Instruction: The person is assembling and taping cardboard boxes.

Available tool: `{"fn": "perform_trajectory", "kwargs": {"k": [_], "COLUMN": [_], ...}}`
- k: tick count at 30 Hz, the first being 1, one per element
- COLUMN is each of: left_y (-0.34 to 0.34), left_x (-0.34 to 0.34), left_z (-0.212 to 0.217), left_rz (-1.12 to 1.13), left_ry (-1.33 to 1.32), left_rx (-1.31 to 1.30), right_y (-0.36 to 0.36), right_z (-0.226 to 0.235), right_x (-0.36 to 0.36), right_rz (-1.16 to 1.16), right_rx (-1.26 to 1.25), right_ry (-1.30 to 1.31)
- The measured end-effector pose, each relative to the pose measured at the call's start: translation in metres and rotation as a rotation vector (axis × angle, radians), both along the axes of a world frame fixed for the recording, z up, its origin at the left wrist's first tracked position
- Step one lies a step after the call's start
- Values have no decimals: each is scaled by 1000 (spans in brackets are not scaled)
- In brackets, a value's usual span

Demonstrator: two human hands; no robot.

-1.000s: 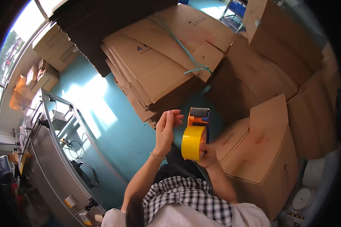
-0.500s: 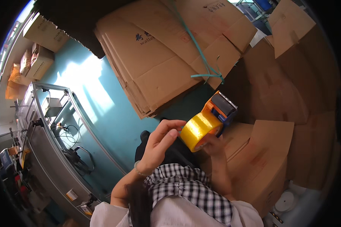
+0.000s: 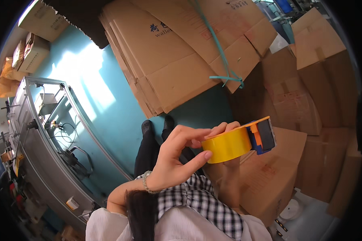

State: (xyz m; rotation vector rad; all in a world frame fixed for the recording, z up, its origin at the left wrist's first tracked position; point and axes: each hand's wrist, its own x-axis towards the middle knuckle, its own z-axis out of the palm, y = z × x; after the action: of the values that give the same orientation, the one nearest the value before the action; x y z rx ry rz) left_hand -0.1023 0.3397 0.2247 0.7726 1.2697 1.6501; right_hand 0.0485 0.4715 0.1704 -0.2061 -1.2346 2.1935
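A tape dispenser [image 3: 262, 138] with an orange and blue body and a black roller carries a wide roll of yellow tape [image 3: 229, 145]. My right hand [image 3: 229, 162] is closed round it from behind and below; its fingertips curl over the roll's far edge, and much of the hand is hidden. At the roll's left end is my left hand [image 3: 179, 154], thumb and fingers apart. Its thumb tip touches the yellow tape, while the index finger lies along the upper edge. The dispenser is held over an open cardboard box [image 3: 269, 176] with its flap raised.
A stack of flattened cardboard boxes [image 3: 165, 72], tied with green strap [image 3: 213, 36], lies ahead. Closed cartons [image 3: 293, 104] are piled on the right. A metal-framed workbench [image 3: 72, 168] with cables stands on the left. My feet [image 3: 147, 127] rest on the green floor [image 3: 84, 96].
The dispenser has turned so its roller end points right, and it has shifted right. My left hand has moved right onto the roll's edge. Right-hand fingertips now show above the roll.
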Motion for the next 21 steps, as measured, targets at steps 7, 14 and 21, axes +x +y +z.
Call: {"fn": "perform_trajectory", "kwargs": {"k": [7, 14, 21], "left_y": [-26, -42, -50], "left_x": [-18, -23, -23], "left_z": [-7, -25, -25], "left_rz": [-31, -19, 78], "left_ry": [-186, -302, -212], "left_rx": [27, 13, 81], "right_y": [-29, -50, -69], "right_z": [11, 17, 13], "right_x": [-30, -33, -46], "right_rz": [-179, -266, -171], "right_rx": [77, 385, 63], "right_ry": [-67, -402, -209]}}
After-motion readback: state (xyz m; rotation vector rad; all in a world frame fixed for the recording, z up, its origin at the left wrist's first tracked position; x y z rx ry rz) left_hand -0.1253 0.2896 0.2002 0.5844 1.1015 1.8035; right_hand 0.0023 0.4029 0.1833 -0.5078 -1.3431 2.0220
